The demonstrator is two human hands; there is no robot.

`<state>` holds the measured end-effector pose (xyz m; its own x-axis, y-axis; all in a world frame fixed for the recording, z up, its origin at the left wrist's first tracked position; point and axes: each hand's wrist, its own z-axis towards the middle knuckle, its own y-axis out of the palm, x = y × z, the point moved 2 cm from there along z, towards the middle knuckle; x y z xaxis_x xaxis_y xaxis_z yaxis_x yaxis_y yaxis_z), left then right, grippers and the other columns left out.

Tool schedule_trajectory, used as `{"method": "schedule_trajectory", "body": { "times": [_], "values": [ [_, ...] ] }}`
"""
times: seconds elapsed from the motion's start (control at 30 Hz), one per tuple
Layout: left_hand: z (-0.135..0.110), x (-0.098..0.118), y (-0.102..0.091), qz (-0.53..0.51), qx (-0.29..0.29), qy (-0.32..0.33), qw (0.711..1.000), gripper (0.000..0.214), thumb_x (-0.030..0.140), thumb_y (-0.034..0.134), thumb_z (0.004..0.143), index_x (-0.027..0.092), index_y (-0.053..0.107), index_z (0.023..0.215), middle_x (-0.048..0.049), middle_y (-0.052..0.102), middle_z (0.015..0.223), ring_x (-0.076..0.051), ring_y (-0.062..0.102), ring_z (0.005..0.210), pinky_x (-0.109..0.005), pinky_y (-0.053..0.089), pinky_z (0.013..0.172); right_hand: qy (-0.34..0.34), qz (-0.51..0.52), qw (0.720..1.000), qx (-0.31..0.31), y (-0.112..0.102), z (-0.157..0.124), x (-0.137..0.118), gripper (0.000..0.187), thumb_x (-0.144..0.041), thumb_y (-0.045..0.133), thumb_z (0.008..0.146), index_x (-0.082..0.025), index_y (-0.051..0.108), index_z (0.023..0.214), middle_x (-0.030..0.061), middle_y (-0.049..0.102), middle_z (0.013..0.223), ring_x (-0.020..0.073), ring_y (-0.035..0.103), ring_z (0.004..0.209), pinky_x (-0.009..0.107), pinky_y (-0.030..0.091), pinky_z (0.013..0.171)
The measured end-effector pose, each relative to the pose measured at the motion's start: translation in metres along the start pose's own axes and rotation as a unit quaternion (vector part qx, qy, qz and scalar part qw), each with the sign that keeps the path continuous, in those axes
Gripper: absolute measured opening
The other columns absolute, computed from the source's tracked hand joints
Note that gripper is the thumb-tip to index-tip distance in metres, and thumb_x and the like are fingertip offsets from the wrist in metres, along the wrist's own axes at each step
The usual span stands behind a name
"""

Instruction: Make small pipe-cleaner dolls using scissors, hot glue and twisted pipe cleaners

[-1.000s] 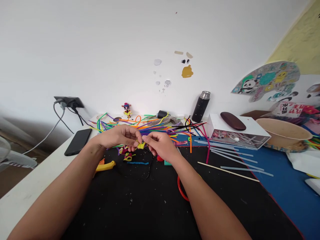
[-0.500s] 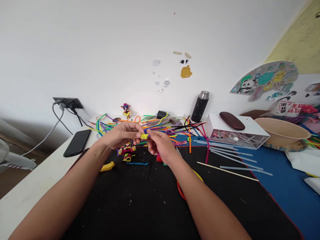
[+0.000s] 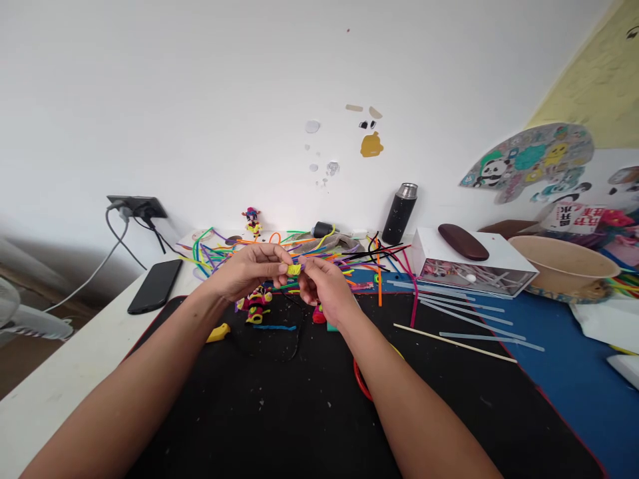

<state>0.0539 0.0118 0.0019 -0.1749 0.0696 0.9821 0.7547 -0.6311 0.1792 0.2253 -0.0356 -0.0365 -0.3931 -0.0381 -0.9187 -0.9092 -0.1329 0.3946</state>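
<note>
Between my two hands is a small yellow pipe-cleaner piece (image 3: 294,270), tightly folded or coiled, with a bit of purple at its right end. The thumb and fingers of my left hand (image 3: 257,269) pinch its left end. My right hand (image 3: 327,286) pinches the right end, its fingertips partly covering the purple. Below my left hand lies a magenta and yellow pipe-cleaner figure (image 3: 255,305) on the black mat (image 3: 279,412). A blue pipe-cleaner length (image 3: 274,327) is on the mat just under it. Beside my right wrist sits a small red object (image 3: 318,314), partly hidden.
Many coloured pipe cleaners (image 3: 214,249) lie along the wall, with a small finished figure (image 3: 252,221) behind them. A black flask (image 3: 400,213) and a white box (image 3: 474,259) stand right. Also around are translucent sticks (image 3: 474,309), a wooden stick (image 3: 454,342) and a phone (image 3: 156,286).
Both hands have shifted slightly to the right with the yellow piece still pinched between them. The things on the table stay where they were.
</note>
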Motion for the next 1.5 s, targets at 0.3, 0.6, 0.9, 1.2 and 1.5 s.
{"method": "schedule_trajectory", "body": {
  "times": [0.3, 0.6, 0.9, 1.2, 1.5],
  "values": [
    [-0.002, 0.006, 0.006, 0.035, 0.015, 0.016, 0.999, 0.027, 0.029, 0.096, 0.074, 0.013, 0.08, 0.088, -0.0053, 0.075, 0.067, -0.015, 0.07, 0.061, -0.021, 0.054, 0.057, 0.009, 0.017, 1.0, -0.002, 0.0, 0.0, -0.001, 0.044, -0.059, 0.079, 0.077, -0.021, 0.057, 0.077, -0.007, 0.056, 0.056, 0.0076, 0.048, 0.038, 0.021, 0.022, 0.035],
    [-0.002, 0.01, 0.015, 0.067, 0.034, 0.019, 0.997, 0.031, 0.027, 0.099, 0.066, 0.013, 0.08, 0.086, -0.0035, 0.074, 0.066, -0.013, 0.068, 0.06, -0.02, 0.054, 0.057, -0.006, 0.018, 1.0, -0.01, -0.001, -0.001, -0.002, 0.04, -0.054, 0.08, 0.078, -0.022, 0.063, 0.095, -0.0088, 0.056, 0.055, 0.008, 0.046, 0.037, 0.02, 0.022, 0.034],
    [0.001, 0.006, 0.007, 0.067, 0.071, 0.027, 0.995, 0.027, 0.03, 0.097, 0.07, 0.014, 0.08, 0.085, -0.0037, 0.075, 0.068, -0.013, 0.069, 0.062, -0.021, 0.056, 0.06, -0.018, -0.015, 1.0, 0.01, 0.0, -0.002, -0.002, 0.033, -0.048, 0.077, 0.078, -0.023, 0.06, 0.092, -0.0089, 0.058, 0.058, 0.0079, 0.046, 0.038, 0.021, 0.023, 0.035],
    [0.002, 0.007, 0.002, 0.041, 0.072, 0.024, 0.996, 0.032, 0.033, 0.099, 0.067, 0.014, 0.08, 0.085, -0.0039, 0.074, 0.066, -0.012, 0.069, 0.06, -0.02, 0.057, 0.061, -0.012, 0.024, 0.999, -0.023, 0.001, -0.003, -0.005, 0.036, -0.053, 0.076, 0.082, -0.023, 0.056, 0.088, -0.0093, 0.058, 0.058, 0.0071, 0.047, 0.037, 0.021, 0.023, 0.036],
    [-0.002, 0.012, -0.001, 0.184, 0.089, 0.033, 0.978, 0.027, 0.032, 0.091, 0.075, 0.016, 0.077, 0.092, -0.0031, 0.076, 0.075, -0.015, 0.071, 0.068, -0.024, 0.059, 0.068, -0.027, -0.033, 0.999, -0.019, 0.0, -0.002, -0.002, 0.041, -0.06, 0.073, 0.085, -0.023, 0.056, 0.092, -0.0098, 0.057, 0.057, 0.008, 0.047, 0.036, 0.02, 0.026, 0.035]
  ]
}}
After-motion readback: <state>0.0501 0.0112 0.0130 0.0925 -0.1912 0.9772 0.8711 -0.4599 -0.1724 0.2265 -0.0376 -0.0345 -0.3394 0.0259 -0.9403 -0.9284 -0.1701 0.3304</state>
